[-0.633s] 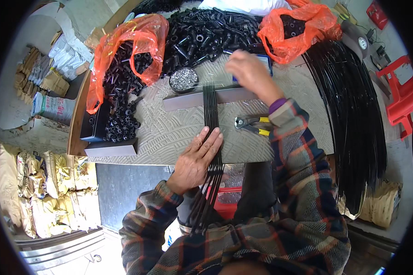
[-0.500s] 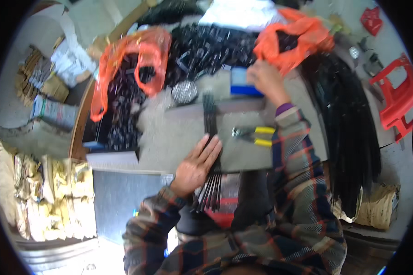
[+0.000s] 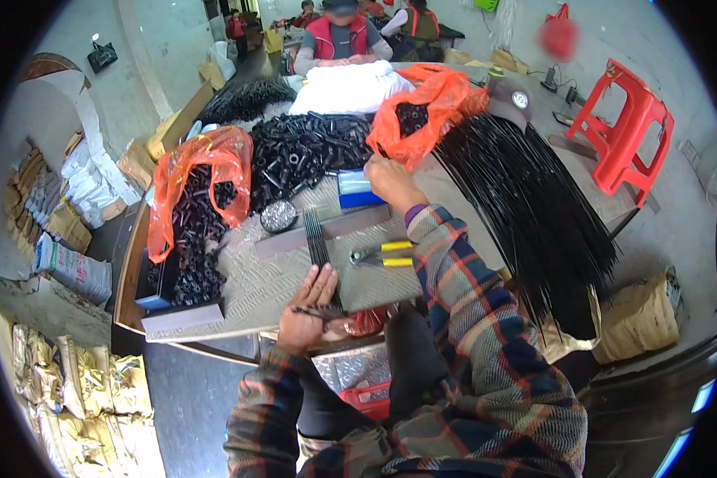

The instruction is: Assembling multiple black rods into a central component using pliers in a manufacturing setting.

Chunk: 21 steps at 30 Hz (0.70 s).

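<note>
My left hand [image 3: 304, 312] lies with stretched fingers over a row of thin black rods [image 3: 315, 239] near the table's front edge. The rods' far ends rest across a flat grey metal bar [image 3: 334, 229]. My right hand [image 3: 392, 185] has its fingers bent together at the right side of a blue box with a pale top [image 3: 360, 191], just below an orange plastic bag [image 3: 429, 103]. What those fingers hold, if anything, is hidden. Yellow-handled pliers [image 3: 382, 255] lie right of the rods. A round, silvery, glittering piece [image 3: 279, 216] sits left of the rods' far ends.
Small black parts [image 3: 303, 151] are heaped behind, beside a second orange bag [image 3: 167, 191]. A thick bundle of long black rods [image 3: 534, 215] covers the right side. A white bag [image 3: 350, 86] lies farther back, before a seated person [image 3: 342, 36]. A red stool [image 3: 625, 119] stands right.
My view has tilted up, showing the room and people beyond the table. My left hand stays on the rods, and my right hand stays by the blue box.
</note>
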Available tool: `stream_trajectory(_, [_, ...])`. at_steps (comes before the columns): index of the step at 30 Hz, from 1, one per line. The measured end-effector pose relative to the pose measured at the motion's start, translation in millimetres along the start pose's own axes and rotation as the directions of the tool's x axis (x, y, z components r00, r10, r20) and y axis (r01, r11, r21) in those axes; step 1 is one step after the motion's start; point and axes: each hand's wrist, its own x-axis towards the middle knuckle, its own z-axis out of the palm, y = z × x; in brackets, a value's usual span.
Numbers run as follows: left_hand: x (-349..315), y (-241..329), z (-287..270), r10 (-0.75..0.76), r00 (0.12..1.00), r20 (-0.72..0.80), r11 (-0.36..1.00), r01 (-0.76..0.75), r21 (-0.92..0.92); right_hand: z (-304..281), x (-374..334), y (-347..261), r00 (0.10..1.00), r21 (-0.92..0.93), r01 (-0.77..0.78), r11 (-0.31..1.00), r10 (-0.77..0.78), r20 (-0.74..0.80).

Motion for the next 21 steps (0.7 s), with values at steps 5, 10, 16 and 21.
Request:
stream_trajectory(5, [0,1,-23,-0.052,0.995,0.082,0.997,0.057,-0.052,-72,-50,-60,0.958,0.953,-0.218,0.209,0.23,0.168])
stream_trajectory(10, [33,26,-87,-0.124,0.987,0.106,0.237,0.133,-0.962,-180,-90,-109,0.986,0.805,0.167,0.569,-0.081,-0.147])
stream_trajectory(16, [41,43,-136,-0.223,0.971,-0.087,0.393,0.008,-0.92,-181,-98,-138,0.908,0.466,0.39,0.794,-0.247,-0.339])
stream_trajectory(21, [42,43,-137,-0.244,0.965,-0.097,0.414,0.013,-0.91,-175,-105,-136,0.941,0.488,0.315,0.814,-0.201,-0.272])
